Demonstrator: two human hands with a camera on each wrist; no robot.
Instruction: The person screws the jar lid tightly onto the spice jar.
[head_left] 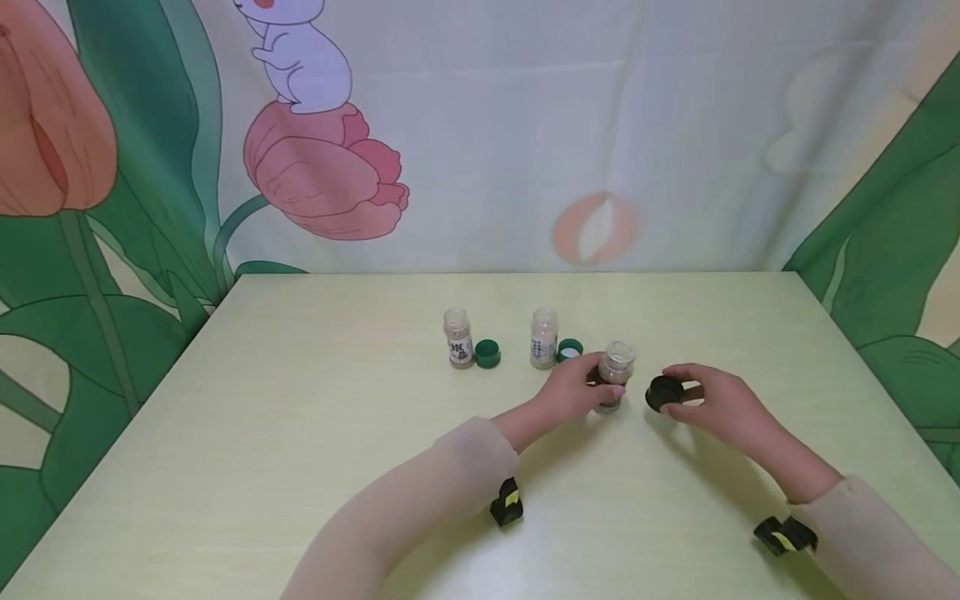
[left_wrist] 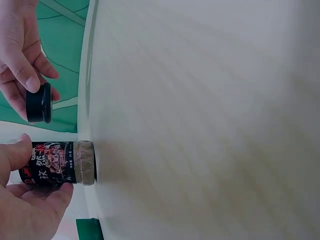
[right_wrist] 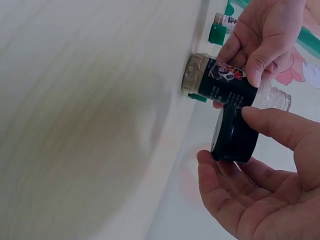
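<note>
My left hand (head_left: 573, 388) grips a small glass spice jar (head_left: 618, 360) by its black label (left_wrist: 52, 162). The jar stands upright on the table with its threaded mouth uncovered. To its right, my right hand (head_left: 723, 402) pinches a black cap (head_left: 664, 393) between thumb and fingers, apart from the jar and above the tabletop. In the right wrist view the cap (right_wrist: 236, 134) is tilted, and the jar's clear neck (right_wrist: 274, 97) shows beyond it. Brown powder fills the jar's lower end (left_wrist: 85, 163).
Two more uncapped jars stand further left: one jar (head_left: 458, 337) beside a green cap (head_left: 487, 353), another jar (head_left: 543, 337) beside a green cap (head_left: 570, 350) partly behind my left hand. All rest on the pale table (head_left: 300, 400), before a printed curtain (head_left: 480, 167).
</note>
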